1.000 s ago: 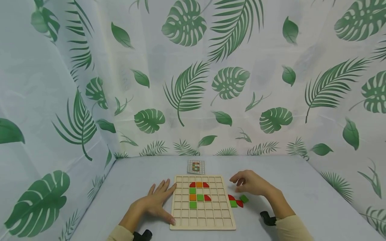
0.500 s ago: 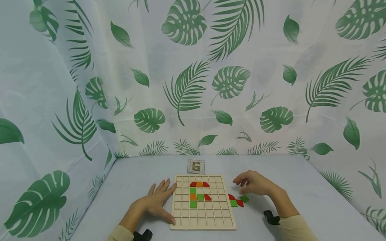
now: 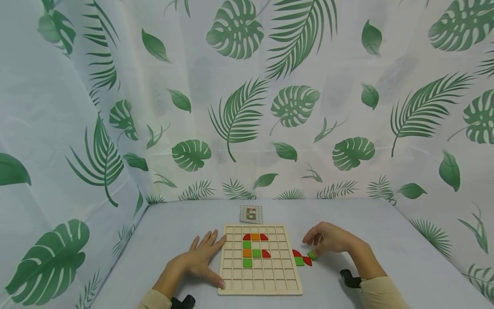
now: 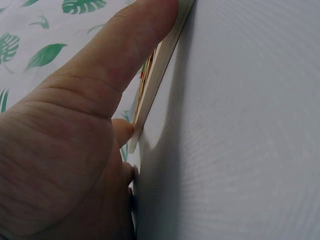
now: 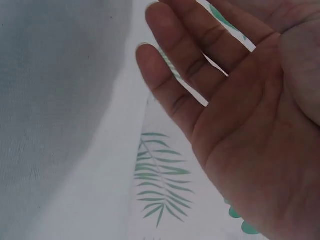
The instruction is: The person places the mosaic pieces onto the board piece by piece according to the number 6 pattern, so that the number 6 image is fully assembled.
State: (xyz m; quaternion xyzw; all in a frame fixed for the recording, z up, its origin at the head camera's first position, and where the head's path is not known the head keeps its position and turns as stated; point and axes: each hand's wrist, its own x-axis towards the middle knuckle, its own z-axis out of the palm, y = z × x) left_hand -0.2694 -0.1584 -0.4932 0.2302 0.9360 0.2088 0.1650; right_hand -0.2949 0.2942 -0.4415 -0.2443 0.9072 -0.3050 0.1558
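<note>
In the head view, a pale wooden grid board (image 3: 258,281) bears red, orange and green tiles. My left hand (image 3: 198,259) lies spread at its left edge, fingertip and thumb touching the rim; the left wrist view shows the thumb (image 4: 125,50) against the board's side. Right of the board, my right hand (image 3: 332,239) is low over a loose green square tile (image 3: 311,256), the thumb at the tile and partly covering it. Its other fingers stand apart from the thumb. The right wrist view shows relaxed fingers (image 5: 175,45); thumb tip and tile are out of that view.
Beside the board's right edge lie red rounded tiles (image 3: 306,260) and another green square tile (image 3: 299,261). A small pattern card (image 3: 251,213) lies behind the board. Leaf-print cloth (image 3: 239,171) hangs around the white table (image 3: 181,227).
My right hand has moved a little right and down, bringing its thumb to the loose green square tile. That tile looks slightly shifted and brighter. The left hand stays put.
</note>
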